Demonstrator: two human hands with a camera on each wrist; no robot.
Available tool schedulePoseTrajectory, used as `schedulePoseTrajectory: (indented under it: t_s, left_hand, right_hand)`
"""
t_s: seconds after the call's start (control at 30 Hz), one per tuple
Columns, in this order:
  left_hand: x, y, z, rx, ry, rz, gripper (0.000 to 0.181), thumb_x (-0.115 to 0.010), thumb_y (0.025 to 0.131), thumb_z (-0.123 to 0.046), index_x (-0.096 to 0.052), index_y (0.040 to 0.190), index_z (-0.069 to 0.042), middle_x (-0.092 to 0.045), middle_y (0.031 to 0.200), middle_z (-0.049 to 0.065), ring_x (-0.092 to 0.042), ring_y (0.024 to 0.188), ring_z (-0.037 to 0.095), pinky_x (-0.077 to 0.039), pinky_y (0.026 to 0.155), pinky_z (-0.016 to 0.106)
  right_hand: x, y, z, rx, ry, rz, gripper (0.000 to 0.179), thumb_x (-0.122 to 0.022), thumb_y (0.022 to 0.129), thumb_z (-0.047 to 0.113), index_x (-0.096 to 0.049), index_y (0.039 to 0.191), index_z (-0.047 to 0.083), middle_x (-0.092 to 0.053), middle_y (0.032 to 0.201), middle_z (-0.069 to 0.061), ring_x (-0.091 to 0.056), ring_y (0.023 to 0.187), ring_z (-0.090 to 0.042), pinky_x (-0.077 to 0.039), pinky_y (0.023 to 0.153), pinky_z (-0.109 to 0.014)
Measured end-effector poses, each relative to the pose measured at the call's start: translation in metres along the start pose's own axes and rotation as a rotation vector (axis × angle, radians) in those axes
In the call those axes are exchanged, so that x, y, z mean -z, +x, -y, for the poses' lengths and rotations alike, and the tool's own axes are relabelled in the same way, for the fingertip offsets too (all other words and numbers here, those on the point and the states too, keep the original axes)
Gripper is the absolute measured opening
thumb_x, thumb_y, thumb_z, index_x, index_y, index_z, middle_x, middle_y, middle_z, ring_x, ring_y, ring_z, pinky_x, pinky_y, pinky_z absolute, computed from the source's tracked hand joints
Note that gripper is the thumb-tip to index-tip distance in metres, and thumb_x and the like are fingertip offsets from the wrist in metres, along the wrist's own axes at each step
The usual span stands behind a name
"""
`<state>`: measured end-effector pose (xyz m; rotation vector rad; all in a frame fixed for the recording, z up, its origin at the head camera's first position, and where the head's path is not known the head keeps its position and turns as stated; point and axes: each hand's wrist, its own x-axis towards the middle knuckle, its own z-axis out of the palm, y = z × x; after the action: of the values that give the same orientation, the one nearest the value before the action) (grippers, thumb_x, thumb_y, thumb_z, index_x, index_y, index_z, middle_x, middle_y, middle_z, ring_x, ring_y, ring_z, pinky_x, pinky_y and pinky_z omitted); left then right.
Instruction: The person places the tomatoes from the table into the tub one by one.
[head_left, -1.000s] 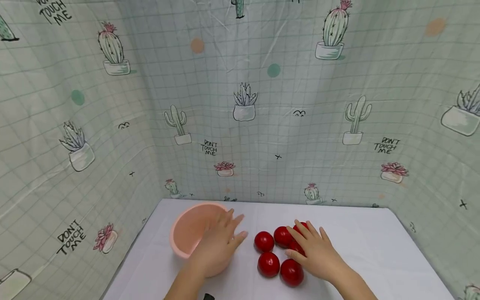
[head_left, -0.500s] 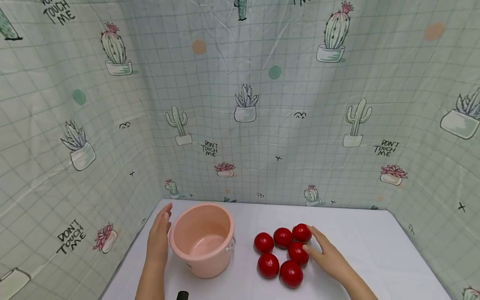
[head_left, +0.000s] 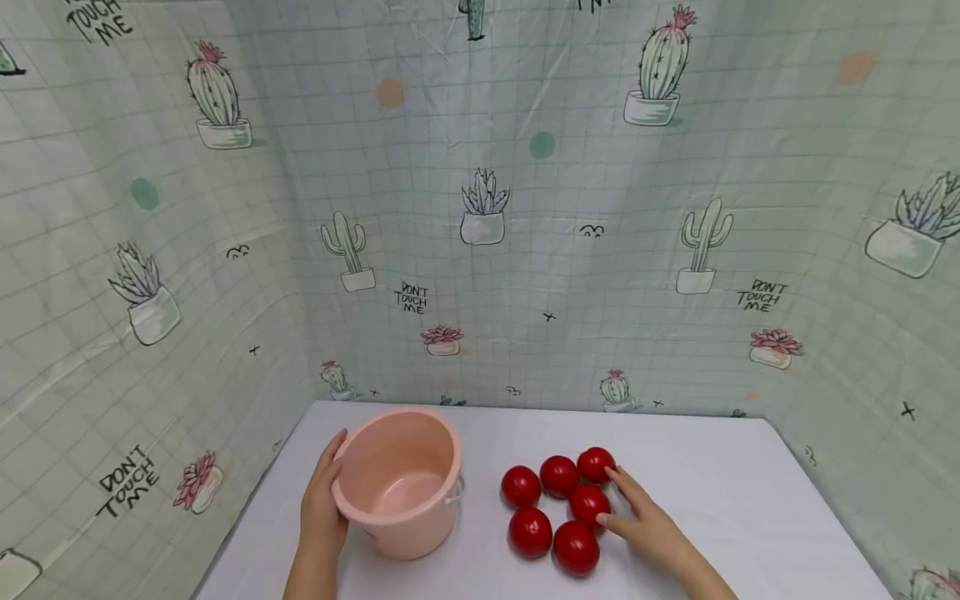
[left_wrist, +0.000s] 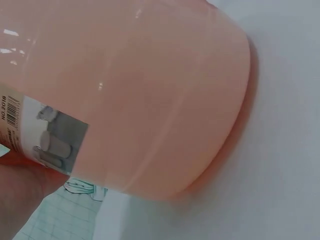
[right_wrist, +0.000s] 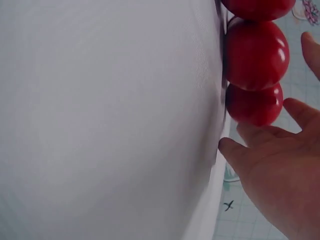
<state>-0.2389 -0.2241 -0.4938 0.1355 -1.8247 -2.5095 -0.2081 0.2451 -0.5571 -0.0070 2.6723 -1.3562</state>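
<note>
A pink plastic bucket (head_left: 405, 533) stands upright on the white table, its mouth tipped toward the head view. My left hand (head_left: 322, 508) lies against its left side, with the fingers along the outer wall just below the rim. The left wrist view shows the bucket's side close up, with a printed label (left_wrist: 55, 135) beside the hand. Several glossy red balls (head_left: 576, 548), tomato-like, sit grouped right of the bucket. My right hand (head_left: 652, 525) is at the group's right side, fingers spread, fingertips beside the far-right ball (head_left: 596, 464) and thumb near the ball (head_left: 589, 507) in front.
A white cloth-covered table (head_left: 720, 467) carries everything. Cactus-printed curtains (head_left: 480, 317) close off its back and sides. A white handle joint (head_left: 454, 492) juts from the bucket's right side, toward the balls.
My left hand has gone from over the bucket's mouth to its left side and now touches it. My right hand has drawn back from above the red balls to their right side.
</note>
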Motion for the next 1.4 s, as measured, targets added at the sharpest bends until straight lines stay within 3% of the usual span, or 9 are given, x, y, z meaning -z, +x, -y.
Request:
schedulePoseTrajectory:
  t_s: [0.17,0.4,0.7,1.03,1.4]
  left_hand:
    - [0.003,-0.002,0.004,0.000,-0.049,0.000,0.049,-0.026,0.108,-0.032,-0.026,0.157,-0.031,-0.019,0.165,-0.013,-0.022,0.149,0.004,-0.033,0.111,0.015]
    - [-0.001,0.000,0.005,0.001,-0.079,0.009,0.049,-0.024,0.108,-0.031,-0.026,0.157,-0.030,-0.020,0.164,-0.013,-0.021,0.150,0.005,-0.031,0.115,0.018]
    - [-0.002,0.001,0.004,-0.011,-0.092,-0.011,0.049,-0.022,0.108,-0.029,-0.028,0.156,-0.031,-0.022,0.164,-0.014,-0.022,0.149,0.005,-0.028,0.119,0.022]
    - [-0.001,0.000,0.008,-0.013,-0.099,-0.009,0.049,-0.020,0.108,-0.030,-0.028,0.156,-0.029,-0.023,0.163,-0.013,-0.030,0.144,-0.001,-0.033,0.112,0.016]
    - [-0.002,0.001,0.008,-0.010,-0.098,-0.020,0.049,-0.021,0.108,-0.030,-0.030,0.156,-0.030,-0.025,0.163,-0.014,-0.025,0.148,0.003,-0.029,0.117,0.020]
  right_hand:
    - [-0.005,-0.002,-0.003,0.015,-0.041,-0.020,0.079,-0.074,0.084,0.045,-0.041,0.151,0.021,-0.027,0.161,-0.019,-0.025,0.147,-0.046,-0.029,0.111,-0.068]
    - [-0.005,-0.006,-0.003,-0.043,-0.084,-0.022,0.071,-0.073,0.083,0.050,-0.050,0.145,0.027,-0.050,0.149,-0.013,-0.039,0.140,-0.044,-0.037,0.107,-0.066]
    - [-0.009,0.003,-0.002,0.001,-0.108,-0.044,0.070,-0.074,0.082,0.048,-0.049,0.145,0.030,-0.054,0.146,-0.011,-0.046,0.137,-0.040,-0.041,0.108,-0.061]
    - [-0.012,0.005,-0.005,0.038,-0.114,-0.089,0.063,-0.079,0.078,0.045,-0.058,0.136,0.032,-0.063,0.136,-0.007,-0.057,0.128,-0.033,-0.047,0.105,-0.053]
    - [-0.007,0.003,0.002,-0.007,-0.102,-0.116,0.065,-0.081,0.075,0.047,-0.060,0.134,0.032,-0.063,0.136,-0.009,-0.060,0.124,-0.032,-0.050,0.101,-0.052]
